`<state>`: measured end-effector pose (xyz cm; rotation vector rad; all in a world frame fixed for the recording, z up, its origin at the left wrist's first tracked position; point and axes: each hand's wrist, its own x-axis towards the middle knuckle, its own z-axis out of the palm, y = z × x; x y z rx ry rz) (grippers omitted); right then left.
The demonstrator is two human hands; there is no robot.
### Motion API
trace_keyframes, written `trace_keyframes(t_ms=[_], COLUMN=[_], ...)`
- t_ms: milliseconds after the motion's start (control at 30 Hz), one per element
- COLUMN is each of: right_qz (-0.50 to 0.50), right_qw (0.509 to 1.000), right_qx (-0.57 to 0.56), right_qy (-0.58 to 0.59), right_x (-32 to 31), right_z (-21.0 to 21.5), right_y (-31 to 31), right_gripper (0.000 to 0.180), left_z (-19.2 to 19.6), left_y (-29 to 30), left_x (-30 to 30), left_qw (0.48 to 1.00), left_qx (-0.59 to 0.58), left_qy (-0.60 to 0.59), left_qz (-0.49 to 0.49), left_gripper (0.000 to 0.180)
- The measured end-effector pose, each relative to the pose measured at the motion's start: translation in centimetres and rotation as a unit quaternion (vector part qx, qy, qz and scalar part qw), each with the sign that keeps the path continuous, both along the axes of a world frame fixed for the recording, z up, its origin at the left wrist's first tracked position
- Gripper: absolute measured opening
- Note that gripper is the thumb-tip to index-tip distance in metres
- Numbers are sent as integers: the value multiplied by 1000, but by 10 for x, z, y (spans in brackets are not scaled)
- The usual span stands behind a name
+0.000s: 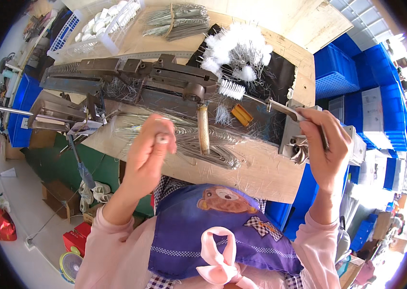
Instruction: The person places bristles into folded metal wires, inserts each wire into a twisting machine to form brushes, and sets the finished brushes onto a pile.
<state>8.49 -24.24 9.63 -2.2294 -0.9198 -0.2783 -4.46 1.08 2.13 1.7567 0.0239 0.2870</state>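
Note:
My right hand [328,139] is closed on a metal lever [288,111] at the right end of a bench machine [174,77]. Between the lever and the machine's jaw, a white bristle brush [232,90] lies level on its wire stem. My left hand [148,154] is raised over the near side of the bench, fingers curled and slightly blurred; what they hold, if anything, is hidden. Just beyond it a bundle of bent metal wires [213,149] spreads across the wood. A worn upright handle [204,130] hangs from the machine, to the right of my left hand.
Finished-looking white brushes [237,50] are heaped on a dark mat behind the machine. A wire bundle [177,21] and a plastic basket [102,29] of white pieces sit at the back. A small yellow block [242,115] lies among loose wires. Blue bins [338,72] stand right.

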Motion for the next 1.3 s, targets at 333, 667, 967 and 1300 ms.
trace_keyframes(t_ms=[333,667,967,1300], right_qz=[185,69,116,52], right_qw=[974,996,965,970], right_qx=[55,-36,-158,-228], right_qy=[116,-34,-173,-61], right_x=[-8,37,41,76], right_z=[16,-33,-49,-52], right_y=[45,29,45,80], right_gripper=[12,22,28,16], left_z=[18,-38,54,25], left_y=[-43,-11,-7,-9], left_x=[24,7,22,26], left_qw=[967,996,735,982], left_qx=[218,-39,-647,27], left_qy=[-129,74,170,58], left_qz=[-32,-18,-110,-179], left_gripper=[8,20,21,23])
